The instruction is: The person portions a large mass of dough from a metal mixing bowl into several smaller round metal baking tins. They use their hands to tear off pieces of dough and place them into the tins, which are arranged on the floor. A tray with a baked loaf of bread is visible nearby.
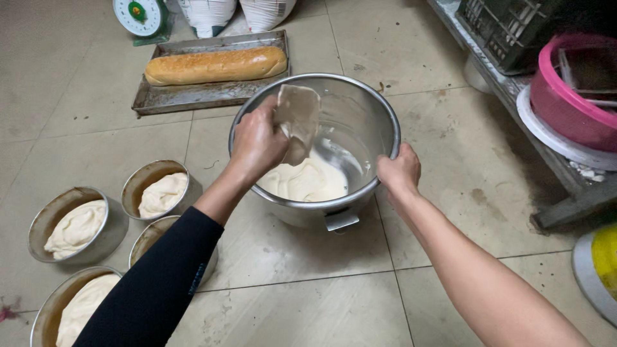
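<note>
Your left hand (pixel 257 140) is over the open mouth of the steel bowl (pixel 360 115), its fingers closed around a flat pale scraper (pixel 297 119) smeared with batter. The scraper stands nearly upright, its long axis running from above your knuckles down toward the batter (pixel 302 181), which lies just below and slightly to the right of that hand, pooled in the bottom of the bowl on the side nearest you. Your right hand (pixel 399 170) grips the bowl's near right rim, fingers curled over the edge, holding nothing else. So the left hand is the nearer one to the batter, and the scraper's lower edge is close above it; whether it touches the surface is hard to tell. The bowl sits on the tiled floor (pixel 450 148). To your left, partly behind the black sleeve, four round tins (pixel 40 222) hold mounds of the same batter. Beyond the bowl a long loaf (pixel 215 65) lies on a metal tray (pixel 193 97).
</note>
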